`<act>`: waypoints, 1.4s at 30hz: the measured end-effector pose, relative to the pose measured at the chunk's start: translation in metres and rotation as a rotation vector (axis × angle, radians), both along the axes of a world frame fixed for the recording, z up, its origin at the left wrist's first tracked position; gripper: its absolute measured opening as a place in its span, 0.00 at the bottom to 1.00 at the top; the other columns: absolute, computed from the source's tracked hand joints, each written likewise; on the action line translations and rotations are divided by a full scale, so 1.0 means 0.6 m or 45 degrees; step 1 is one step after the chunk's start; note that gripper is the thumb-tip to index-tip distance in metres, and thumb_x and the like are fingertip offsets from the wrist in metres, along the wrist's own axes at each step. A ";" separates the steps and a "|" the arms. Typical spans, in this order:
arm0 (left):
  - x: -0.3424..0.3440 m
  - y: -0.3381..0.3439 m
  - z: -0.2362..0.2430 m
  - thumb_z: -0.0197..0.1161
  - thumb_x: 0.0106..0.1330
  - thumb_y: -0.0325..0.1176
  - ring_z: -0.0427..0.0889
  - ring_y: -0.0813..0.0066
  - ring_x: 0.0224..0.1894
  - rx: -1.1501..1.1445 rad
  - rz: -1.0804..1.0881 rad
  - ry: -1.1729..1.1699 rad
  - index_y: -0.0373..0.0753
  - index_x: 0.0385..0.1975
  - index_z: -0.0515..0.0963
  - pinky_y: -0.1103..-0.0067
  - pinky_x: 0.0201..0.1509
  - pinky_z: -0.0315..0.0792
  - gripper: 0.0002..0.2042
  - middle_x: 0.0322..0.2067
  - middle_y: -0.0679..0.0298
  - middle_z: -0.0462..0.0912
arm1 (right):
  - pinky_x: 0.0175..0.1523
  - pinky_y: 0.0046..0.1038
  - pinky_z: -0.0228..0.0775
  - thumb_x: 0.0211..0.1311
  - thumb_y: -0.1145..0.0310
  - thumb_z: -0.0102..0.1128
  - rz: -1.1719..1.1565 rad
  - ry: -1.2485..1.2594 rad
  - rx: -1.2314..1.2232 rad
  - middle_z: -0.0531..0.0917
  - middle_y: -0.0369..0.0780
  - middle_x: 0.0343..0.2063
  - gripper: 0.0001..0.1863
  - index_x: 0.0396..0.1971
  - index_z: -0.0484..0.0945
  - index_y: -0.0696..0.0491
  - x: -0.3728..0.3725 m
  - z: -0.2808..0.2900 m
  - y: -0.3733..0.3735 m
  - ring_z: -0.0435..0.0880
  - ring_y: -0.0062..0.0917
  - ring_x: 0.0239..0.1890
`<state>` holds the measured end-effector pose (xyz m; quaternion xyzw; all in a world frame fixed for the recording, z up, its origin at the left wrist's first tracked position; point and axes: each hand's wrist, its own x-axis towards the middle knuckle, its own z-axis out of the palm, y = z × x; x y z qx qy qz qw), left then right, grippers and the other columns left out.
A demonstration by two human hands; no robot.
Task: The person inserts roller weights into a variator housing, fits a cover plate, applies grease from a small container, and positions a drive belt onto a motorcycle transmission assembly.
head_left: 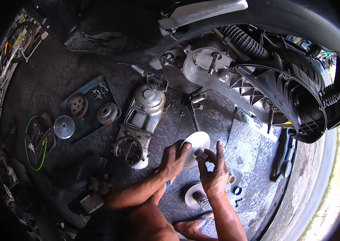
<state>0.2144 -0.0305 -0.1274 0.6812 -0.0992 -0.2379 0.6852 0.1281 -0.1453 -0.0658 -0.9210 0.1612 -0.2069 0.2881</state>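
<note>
My left hand [172,157] grips the left rim of a shiny metal pulley disc [198,141], its thumb lying on the face. A short dark hub shaft [200,154] stands out from the disc's middle. My right hand [214,175] is closed around the end of that shaft with thumb and fingers, while one finger points upward. Whether a smaller part sits between those fingers is hidden. Below, near my foot, a second metal disc [191,196] carries a coil spring [201,199]. Beside my right wrist lie a brass-coloured ring [232,179], a dark blue-edged ring [238,190] and several small round parts [239,203].
A scooter's opened engine casing [206,60] hangs over the upper right. Left of my hands lies a removed metal cover [139,120]. Farther left are a dark tray [93,114] with clutch parts and bolts, a metal disc [64,127], and a green-rimmed tool holder [26,141].
</note>
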 end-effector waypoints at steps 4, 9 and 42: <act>-0.002 0.006 0.022 0.55 0.69 0.42 0.83 0.65 0.30 0.005 -0.004 -0.263 0.33 0.40 0.77 0.72 0.33 0.73 0.15 0.28 0.54 0.82 | 0.33 0.33 0.76 0.54 0.70 0.67 -0.115 0.135 0.048 0.84 0.45 0.28 0.40 0.64 0.55 0.59 0.001 0.014 0.011 0.84 0.33 0.26; -0.016 0.006 0.010 0.53 0.70 0.44 0.80 0.72 0.30 -0.116 -0.046 -0.280 0.34 0.39 0.77 0.74 0.33 0.71 0.17 0.26 0.56 0.80 | 0.25 0.36 0.71 0.63 0.60 0.58 -0.191 0.385 -0.108 0.79 0.43 0.16 0.36 0.64 0.54 0.61 0.005 0.010 0.012 0.79 0.34 0.15; 0.174 -0.096 0.101 0.51 0.70 0.51 0.76 0.79 0.19 -0.036 0.074 -0.007 0.30 0.29 0.77 0.81 0.22 0.73 0.25 0.20 0.62 0.77 | 0.32 0.18 0.62 0.70 0.62 0.50 -0.389 -0.885 0.622 0.73 0.34 0.22 0.23 0.54 0.62 0.65 0.319 0.018 -0.078 0.67 0.16 0.26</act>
